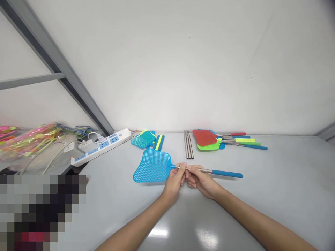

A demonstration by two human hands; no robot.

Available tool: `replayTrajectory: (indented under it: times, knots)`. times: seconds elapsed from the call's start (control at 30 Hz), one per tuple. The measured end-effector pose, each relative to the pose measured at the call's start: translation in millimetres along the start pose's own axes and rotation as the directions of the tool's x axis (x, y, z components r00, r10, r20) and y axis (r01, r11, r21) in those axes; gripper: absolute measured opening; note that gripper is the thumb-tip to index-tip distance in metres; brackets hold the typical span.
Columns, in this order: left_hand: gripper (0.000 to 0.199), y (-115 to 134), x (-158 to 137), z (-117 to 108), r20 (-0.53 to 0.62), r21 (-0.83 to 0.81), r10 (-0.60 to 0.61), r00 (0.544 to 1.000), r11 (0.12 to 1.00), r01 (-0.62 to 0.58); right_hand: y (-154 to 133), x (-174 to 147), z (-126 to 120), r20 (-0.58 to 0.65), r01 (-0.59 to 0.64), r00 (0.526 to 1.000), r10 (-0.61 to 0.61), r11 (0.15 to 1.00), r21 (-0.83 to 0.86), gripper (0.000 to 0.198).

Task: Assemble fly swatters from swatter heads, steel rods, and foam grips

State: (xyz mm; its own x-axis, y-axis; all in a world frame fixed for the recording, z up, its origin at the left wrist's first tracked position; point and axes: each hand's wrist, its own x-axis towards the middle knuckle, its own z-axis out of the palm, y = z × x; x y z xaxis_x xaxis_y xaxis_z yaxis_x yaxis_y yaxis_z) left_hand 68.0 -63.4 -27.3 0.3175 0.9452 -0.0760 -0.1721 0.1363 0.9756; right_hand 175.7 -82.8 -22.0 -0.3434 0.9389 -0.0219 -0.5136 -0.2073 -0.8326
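A blue fly swatter [154,166] with a perforated head, a thin metal shaft and a blue grip lies across both my hands, just above the table. My left hand [175,179] pinches the shaft close to the head. Right beside it, my right hand [200,177] is closed on the thicker metal part nearer the grip. Beyond the hands lie several bare metal tubes [188,144], side by side. Loose swatter heads [143,140], teal and blue with a yellow edge, sit at the back left, next to blue and yellow grips [158,143].
Several whole swatters with a red head [205,137] on top are piled at the back right. A white power strip [104,147] with plugs and cables stands at left, by clear bags of colourful items [39,141]. A wall [199,69] bounds the grey table [282,188].
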Motion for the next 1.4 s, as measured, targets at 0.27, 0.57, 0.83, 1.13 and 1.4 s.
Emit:
replayTrajectory:
  times: [0.27,0.57,0.83,1.13,1.4]
  knots:
    - [0.052,1.5,-0.7,-5.1,0.042,0.006,-0.073,0.996,0.997,0.073,0.2,-0.5,0.9,-0.016,0.001,1.000,0.000,0.999,0.040,0.032]
    - [0.048,2.6,-1.9,-3.3,0.043,-0.038,-0.084,0.996,0.996,0.085,0.6,0.4,1.3,-0.058,0.015,0.998,-0.011,0.996,0.083,0.032]
    - [0.047,7.7,-1.7,-2.0,0.113,-0.096,-0.071,0.991,0.992,0.082,1.1,0.5,0.1,-0.083,0.002,0.997,0.005,0.996,0.089,0.036]
    - [0.051,11.9,-6.8,3.2,0.101,-0.139,-0.015,0.995,0.990,0.029,-0.4,-0.1,-0.5,-0.057,0.023,0.998,-0.014,0.986,0.164,0.040]
    - [0.049,6.2,-6.8,1.8,0.067,-0.050,-0.017,0.998,0.999,0.021,-2.8,-0.9,0.7,-0.065,0.023,0.998,-0.014,0.989,0.146,0.039]
